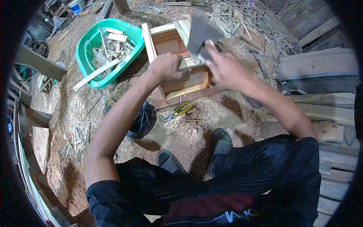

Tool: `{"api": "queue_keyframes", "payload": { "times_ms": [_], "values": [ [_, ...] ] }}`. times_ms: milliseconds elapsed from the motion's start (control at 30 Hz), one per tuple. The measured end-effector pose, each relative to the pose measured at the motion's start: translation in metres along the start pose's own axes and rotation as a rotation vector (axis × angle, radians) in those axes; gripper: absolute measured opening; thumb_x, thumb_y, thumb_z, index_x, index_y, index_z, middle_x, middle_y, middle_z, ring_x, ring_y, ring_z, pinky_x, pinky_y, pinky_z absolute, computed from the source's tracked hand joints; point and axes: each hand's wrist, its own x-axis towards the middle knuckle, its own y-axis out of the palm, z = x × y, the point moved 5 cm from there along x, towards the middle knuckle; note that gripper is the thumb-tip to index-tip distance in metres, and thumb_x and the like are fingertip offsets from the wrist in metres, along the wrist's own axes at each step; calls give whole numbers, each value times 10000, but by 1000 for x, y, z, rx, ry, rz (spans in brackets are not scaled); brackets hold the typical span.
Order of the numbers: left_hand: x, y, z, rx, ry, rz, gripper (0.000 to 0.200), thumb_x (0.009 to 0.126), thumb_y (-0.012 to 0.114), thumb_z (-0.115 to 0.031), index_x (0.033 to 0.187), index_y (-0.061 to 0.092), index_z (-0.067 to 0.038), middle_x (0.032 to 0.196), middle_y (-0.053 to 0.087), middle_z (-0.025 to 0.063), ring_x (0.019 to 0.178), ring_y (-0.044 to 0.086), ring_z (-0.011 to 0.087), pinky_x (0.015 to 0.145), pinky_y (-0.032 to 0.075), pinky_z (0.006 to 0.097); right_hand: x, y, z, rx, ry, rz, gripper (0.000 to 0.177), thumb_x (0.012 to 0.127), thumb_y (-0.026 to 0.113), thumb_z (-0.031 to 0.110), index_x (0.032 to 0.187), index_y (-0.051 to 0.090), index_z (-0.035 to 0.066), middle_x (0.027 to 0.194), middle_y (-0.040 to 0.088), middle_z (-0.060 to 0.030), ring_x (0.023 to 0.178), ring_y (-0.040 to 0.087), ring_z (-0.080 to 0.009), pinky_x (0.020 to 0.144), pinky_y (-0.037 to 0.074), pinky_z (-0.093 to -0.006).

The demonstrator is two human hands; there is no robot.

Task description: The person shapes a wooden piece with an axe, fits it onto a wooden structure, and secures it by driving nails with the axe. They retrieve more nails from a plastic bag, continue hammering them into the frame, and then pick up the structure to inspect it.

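My right hand (228,70) is closed around the handle of a broad-bladed hatchet (204,34), raised over a wooden frame. The grey blade is blurred and points away from me. The wooden frame (181,99) lies on the ground, split by a crosspiece into two openings. My left hand (166,68) bears down on the frame's left side near that crosspiece, its fingers curled over the wood; the fingertips are partly hidden. Yellow-handled pliers (180,111) lie on the ground just below the frame's near edge.
A green basin (84,68) of wood scraps stands left of the frame. A dark, round object (143,123) sits by my left forearm. Stacked boards (321,98) line the right side. Shavings and offcuts (227,22) litter the ground around my feet.
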Motion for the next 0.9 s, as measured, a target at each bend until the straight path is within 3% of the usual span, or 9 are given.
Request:
{"api": "queue_keyframes", "payload": {
  "times_ms": [67, 167, 300, 433, 600, 633, 700, 833, 900],
  "values": [
    [-1, -1, 2, -2, 10, -14, 524, 812, 642, -498, 792, 669, 25, 795, 680, 257, 791, 674, 422, 741, 542, 494, -11, 28, -17, -171, 9, 114, 447, 957, 490, 97, 1358, 402, -82, 981, 645, -335, 871, 688, -399, 738, 556, -460],
    [-2, 1, 2, 15, 16, -39, 523, 812, 648, -502, 790, 659, 21, 777, 678, 250, 768, 673, 422, 719, 544, 491, -2, 18, -14, -67, 104, 225, 433, 958, 501, 109, 1342, 421, -76, 931, 650, -326, 843, 692, -386, 699, 552, -447],
    [0, 1, 1, 18, 20, -34, 516, 821, 635, -496, 805, 658, 19, 790, 681, 249, 769, 674, 422, 726, 543, 499, 5, -6, -6, 43, 39, -27, 424, 939, 542, 97, 1325, 445, -50, 788, 654, -280, 690, 677, -369, 636, 525, -451],
    [-5, -7, -6, 23, 27, -21, 518, 830, 618, -495, 861, 672, 19, 807, 683, 252, 783, 675, 424, 744, 542, 510, -4, 8, -9, -1, 94, 156, 421, 917, 535, 121, 1279, 432, -67, 784, 623, -343, 817, 631, -509, 721, 499, -574],
    [-2, -2, 0, 52, 47, -27, 519, 837, 619, -497, 977, 676, 0, 793, 684, 249, 775, 674, 424, 743, 542, 506, 2, -18, -1, 24, 134, 106, 449, 915, 553, 106, 1320, 451, -59, 823, 641, -328, 785, 663, -469, 702, 526, -527],
    [0, 2, 1, 68, 36, -10, 517, 840, 618, -492, 1013, 675, -8, 790, 683, 248, 774, 674, 424, 744, 543, 505, 2, -21, 0, 48, 91, -3, 450, 915, 552, 106, 1319, 450, -64, 823, 641, -329, 786, 662, -472, 707, 527, -521],
    [-2, 2, -1, 29, 34, -35, 504, 841, 635, -500, 893, 652, 1, 779, 679, 240, 770, 671, 425, 718, 538, 506, 1, -30, 2, 94, 1, -224, 451, 916, 551, 107, 1316, 447, -74, 823, 643, -331, 788, 661, -477, 716, 531, -510],
    [2, 3, 1, 50, 41, 1, 535, 849, 629, -530, 819, 635, 4, 768, 673, 238, 766, 667, 428, 705, 535, 506, -11, 7, -26, -116, 104, 86, 455, 952, 542, 182, 1326, 448, -59, 945, 646, -342, 921, 662, -458, 827, 518, -478],
    [1, 1, 3, 38, 50, -54, 550, 850, 622, -543, 814, 634, 5, 765, 670, 242, 760, 666, 429, 702, 534, 507, -4, 1, -33, -47, 124, 85, 449, 951, 534, 161, 1334, 438, -52, 933, 651, -331, 895, 674, -432, 819, 521, -470]
  ]
}}
